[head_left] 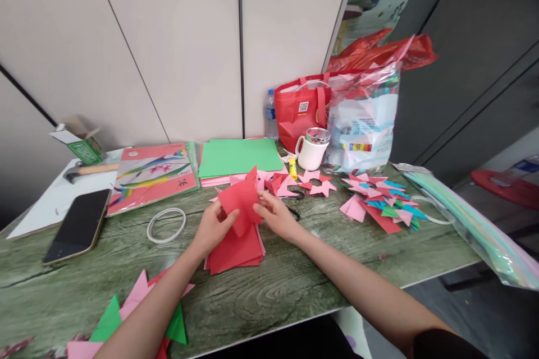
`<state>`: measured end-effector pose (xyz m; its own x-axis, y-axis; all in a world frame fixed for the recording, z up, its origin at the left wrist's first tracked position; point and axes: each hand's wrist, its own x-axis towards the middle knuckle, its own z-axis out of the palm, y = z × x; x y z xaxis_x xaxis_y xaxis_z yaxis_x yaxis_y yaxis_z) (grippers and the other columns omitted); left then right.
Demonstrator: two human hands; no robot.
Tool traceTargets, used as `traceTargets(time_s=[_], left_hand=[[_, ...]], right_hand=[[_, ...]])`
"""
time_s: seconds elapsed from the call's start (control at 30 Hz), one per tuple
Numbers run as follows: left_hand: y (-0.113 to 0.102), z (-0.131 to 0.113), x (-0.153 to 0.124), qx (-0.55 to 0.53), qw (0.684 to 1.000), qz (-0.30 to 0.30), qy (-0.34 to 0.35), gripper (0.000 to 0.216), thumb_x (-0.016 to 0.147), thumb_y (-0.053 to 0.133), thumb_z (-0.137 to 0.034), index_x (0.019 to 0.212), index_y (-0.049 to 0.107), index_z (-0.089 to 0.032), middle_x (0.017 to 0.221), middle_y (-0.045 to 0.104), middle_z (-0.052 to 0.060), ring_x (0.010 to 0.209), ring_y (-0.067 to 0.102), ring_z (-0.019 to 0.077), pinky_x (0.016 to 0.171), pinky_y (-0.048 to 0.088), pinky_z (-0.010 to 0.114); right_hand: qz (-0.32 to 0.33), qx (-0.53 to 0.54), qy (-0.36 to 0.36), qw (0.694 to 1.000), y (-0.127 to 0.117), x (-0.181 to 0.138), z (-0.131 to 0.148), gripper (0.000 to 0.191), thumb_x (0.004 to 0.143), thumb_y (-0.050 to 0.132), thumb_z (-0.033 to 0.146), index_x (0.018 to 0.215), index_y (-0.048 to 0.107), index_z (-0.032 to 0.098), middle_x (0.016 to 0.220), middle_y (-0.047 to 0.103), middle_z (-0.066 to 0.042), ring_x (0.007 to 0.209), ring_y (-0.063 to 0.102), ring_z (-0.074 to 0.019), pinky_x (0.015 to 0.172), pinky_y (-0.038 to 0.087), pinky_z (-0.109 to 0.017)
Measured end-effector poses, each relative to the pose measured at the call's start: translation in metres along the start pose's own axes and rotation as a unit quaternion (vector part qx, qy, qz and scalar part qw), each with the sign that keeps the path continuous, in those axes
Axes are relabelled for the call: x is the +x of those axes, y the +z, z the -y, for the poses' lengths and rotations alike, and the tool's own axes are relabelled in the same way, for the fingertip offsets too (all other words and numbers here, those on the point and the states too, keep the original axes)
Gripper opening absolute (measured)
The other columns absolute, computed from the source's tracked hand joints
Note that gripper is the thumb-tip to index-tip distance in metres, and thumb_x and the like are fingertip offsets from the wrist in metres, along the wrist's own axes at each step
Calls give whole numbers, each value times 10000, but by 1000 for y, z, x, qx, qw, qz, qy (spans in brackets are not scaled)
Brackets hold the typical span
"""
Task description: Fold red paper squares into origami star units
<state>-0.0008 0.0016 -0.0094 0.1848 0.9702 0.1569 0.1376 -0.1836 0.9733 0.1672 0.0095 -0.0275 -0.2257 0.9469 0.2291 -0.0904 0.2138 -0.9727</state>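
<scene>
Between my two hands is a sheet of red paper, raised and tilted above the table and bent near its right side. My left hand pinches its left edge, thumb in front. At the right edge, my right hand grips the same sheet between thumb and fingers. Below it lies a stack of red and pink paper. Folded pink and red paper pieces rest just behind my hands. Black-handled scissors, partly covered, lie beside my right hand.
A phone, white ring, hammer and paper pack lie left. Behind are green sheets, a glue stick, a mug and bags. Folded stars lie right; another is under my left forearm.
</scene>
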Motion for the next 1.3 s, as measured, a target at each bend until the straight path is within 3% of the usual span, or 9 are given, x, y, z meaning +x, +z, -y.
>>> traceTargets(time_s=[0.27, 0.47, 0.6, 0.7, 0.87, 1.0, 1.1, 1.2, 1.3], left_hand=[[-2, 3, -2, -161, 983, -21, -89, 385, 605, 729, -330, 903, 622, -111, 845, 710, 90, 760, 657, 236, 694, 514, 345], [-5, -6, -1, -266, 949, -63, -159, 347, 489, 801, -229, 781, 659, -106, 728, 716, 60, 631, 657, 182, 600, 521, 276], [-7, -7, 1, -282, 940, -82, -172, 326, 473, 802, -189, 756, 664, -102, 691, 713, 57, 581, 647, 167, 562, 523, 265], [-6, -6, 0, -275, 944, -61, -172, 321, 489, 797, -203, 768, 670, -105, 694, 715, 64, 588, 651, 178, 574, 530, 285], [-2, -7, -3, -258, 950, 62, -164, 394, 619, 720, -401, 877, 679, -105, 805, 715, 118, 743, 668, 246, 680, 534, 373], [1, -8, -6, -254, 948, 148, -118, 696, 530, 666, -620, 1045, 637, -152, 1029, 666, 162, 914, 631, 313, 753, 518, 409], [2, -9, -8, -182, 973, 122, -78, 750, 458, 786, -461, 1125, 594, -179, 1102, 638, 139, 945, 619, 319, 769, 519, 391], [4, -8, -9, -95, 991, 44, -84, 540, 551, 774, -302, 1055, 632, -171, 1010, 682, 92, 898, 640, 283, 745, 532, 362], [6, -6, -9, -147, 981, 52, -113, 394, 621, 730, -295, 977, 652, -145, 915, 705, 77, 826, 662, 262, 741, 536, 389]], right_hand=[[26, 6, 13, 1000, -2, 0, 10, 225, 743, 582, 381, 810, 608, 168, 770, 634, -15, 711, 593, -171, 668, 479, -285], [-11, 121, 63, 991, -14, 4, 4, 476, 739, 610, 365, 1179, 461, 262, 982, 630, -46, 764, 611, -159, 660, 491, -274], [69, 62, -18, 996, -22, 5, 6, 337, 711, 641, 289, 1041, 578, 256, 1211, 510, -46, 958, 567, -167, 766, 466, -275], [142, -30, -65, 987, -19, 2, 10, 324, 617, 731, 254, 929, 654, 214, 1145, 522, -48, 1076, 494, -204, 878, 411, -309], [23, -41, -27, 999, -9, -1, 4, 199, 653, 706, 355, 672, 639, 169, 785, 596, -19, 761, 559, -166, 720, 456, -298], [-67, -21, 7, 997, -6, 0, -4, 260, 655, 691, 384, 735, 571, 168, 688, 583, 5, 636, 542, -146, 597, 449, -261], [-94, -29, -17, 995, -4, -2, -3, 329, 641, 707, 365, 855, 526, 191, 717, 588, 5, 660, 558, -157, 604, 457, -263], [-95, -57, -33, 993, -2, -5, 1, 451, 652, 703, 359, 1021, 488, 216, 736, 592, -1, 655, 564, -165, 602, 463, -271], [-90, -124, -58, 987, -3, -7, 4, 351, 681, 676, 372, 968, 557, 208, 837, 613, -33, 727, 571, -180, 663, 459, -288]])
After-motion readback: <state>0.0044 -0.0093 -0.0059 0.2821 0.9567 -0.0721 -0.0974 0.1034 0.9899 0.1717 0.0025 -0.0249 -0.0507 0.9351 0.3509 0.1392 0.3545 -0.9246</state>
